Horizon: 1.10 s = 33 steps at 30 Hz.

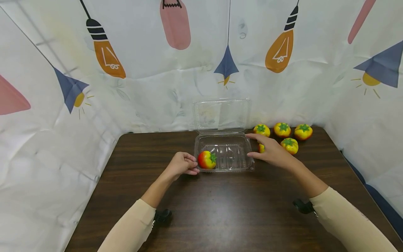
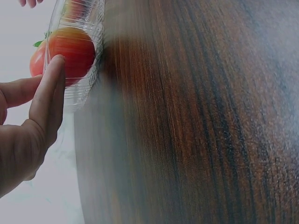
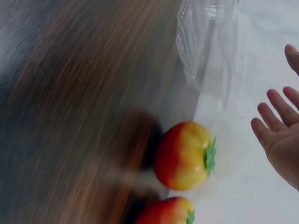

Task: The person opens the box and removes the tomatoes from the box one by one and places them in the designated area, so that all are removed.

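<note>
A clear plastic clamshell container (image 1: 231, 157) sits on the table with its lid (image 1: 221, 114) raised at the back. Inside its front left corner lies a red-and-yellow tomato-like fruit (image 1: 206, 160) with green leaves. My left hand (image 1: 182, 163) pinches the container's left rim between thumb and fingers, right beside that fruit (image 2: 72, 53). On the other side, my right hand (image 1: 272, 150) reaches over the right rim, thumb and fingers spread, holding nothing. In the right wrist view its fingers (image 3: 275, 119) are apart from the fruit and the container.
Several more such fruits, one at the back (image 1: 282, 130) and one nearer (image 1: 289, 146), stand right of the container. My right hand partly hides another. The dark wooden table (image 1: 217, 210) ends at a patterned cloth backdrop (image 1: 151, 101).
</note>
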### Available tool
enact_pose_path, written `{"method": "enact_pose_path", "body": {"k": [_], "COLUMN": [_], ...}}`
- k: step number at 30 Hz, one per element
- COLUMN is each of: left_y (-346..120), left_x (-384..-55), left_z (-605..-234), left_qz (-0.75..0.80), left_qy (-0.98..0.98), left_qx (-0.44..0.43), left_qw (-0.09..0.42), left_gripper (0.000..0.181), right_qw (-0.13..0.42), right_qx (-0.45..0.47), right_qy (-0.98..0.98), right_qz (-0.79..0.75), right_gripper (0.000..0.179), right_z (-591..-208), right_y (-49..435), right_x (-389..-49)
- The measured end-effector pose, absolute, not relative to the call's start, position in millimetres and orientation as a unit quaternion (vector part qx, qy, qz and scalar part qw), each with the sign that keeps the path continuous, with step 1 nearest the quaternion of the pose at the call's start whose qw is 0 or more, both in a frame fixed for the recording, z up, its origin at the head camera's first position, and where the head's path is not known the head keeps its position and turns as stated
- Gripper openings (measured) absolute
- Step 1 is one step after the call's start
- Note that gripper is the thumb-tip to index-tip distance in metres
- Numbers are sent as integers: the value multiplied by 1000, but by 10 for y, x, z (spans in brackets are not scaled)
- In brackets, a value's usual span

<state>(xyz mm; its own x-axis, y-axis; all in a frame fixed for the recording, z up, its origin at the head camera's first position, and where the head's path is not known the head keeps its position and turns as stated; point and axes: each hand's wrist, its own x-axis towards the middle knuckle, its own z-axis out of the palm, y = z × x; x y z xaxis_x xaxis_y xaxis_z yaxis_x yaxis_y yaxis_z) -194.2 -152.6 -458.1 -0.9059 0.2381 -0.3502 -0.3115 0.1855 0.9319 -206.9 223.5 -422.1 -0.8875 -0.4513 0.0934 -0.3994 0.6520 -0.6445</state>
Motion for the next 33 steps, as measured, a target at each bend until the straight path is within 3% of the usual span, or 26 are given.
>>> {"method": "enact_pose_path", "body": {"k": [33], "left_y": [-1514], "left_x": [-1949], "left_z": [-4568], "left_qz": [632], "left_qy": [744], "left_qx": [-29], "left_qw": [215], "left_gripper": [19], "right_qw": [221], "right_qx": [-306], "right_qy": [833], "right_qz": [-404], "right_gripper": [88], "right_z": [-4496], "right_y": [1300], "right_x": [-2363]}}
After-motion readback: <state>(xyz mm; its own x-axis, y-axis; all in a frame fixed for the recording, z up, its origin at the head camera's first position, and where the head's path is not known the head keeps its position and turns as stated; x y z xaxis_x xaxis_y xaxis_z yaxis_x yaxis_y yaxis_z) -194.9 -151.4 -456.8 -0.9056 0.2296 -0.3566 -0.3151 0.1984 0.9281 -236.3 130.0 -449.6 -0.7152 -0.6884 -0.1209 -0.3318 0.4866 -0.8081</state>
